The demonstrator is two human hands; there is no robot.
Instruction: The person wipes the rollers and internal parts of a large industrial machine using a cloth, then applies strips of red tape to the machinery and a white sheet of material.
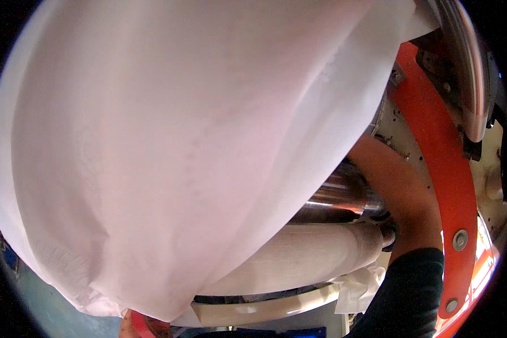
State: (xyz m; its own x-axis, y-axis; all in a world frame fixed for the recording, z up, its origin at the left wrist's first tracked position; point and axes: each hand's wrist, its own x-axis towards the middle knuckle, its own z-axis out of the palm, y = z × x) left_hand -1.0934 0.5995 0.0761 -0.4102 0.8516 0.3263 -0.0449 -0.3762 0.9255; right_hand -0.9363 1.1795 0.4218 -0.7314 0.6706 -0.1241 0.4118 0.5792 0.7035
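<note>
A large white sheet [152,141], thin like cloth or paper, hangs close and fills most of the view. It is creased and bunched at its lower edge, where a small part of my left hand [127,325] shows, closed at the gathered edge. Beside those fingers lies a narrow red piece I cannot identify. My right forearm [403,197], in a dark sleeve [411,281], reaches up from the lower right past the roller ends. Behind the sheet my right hand disappears, so its fingers are hidden.
A shiny metal roller [338,194] lies above a pale, cloth-covered roller [304,256]. A curved cream bar [265,308] runs below them, near a crumpled white piece [360,287]. Along the right stands a red machine frame [442,146] with bolts, beside a curved metal tube [472,73].
</note>
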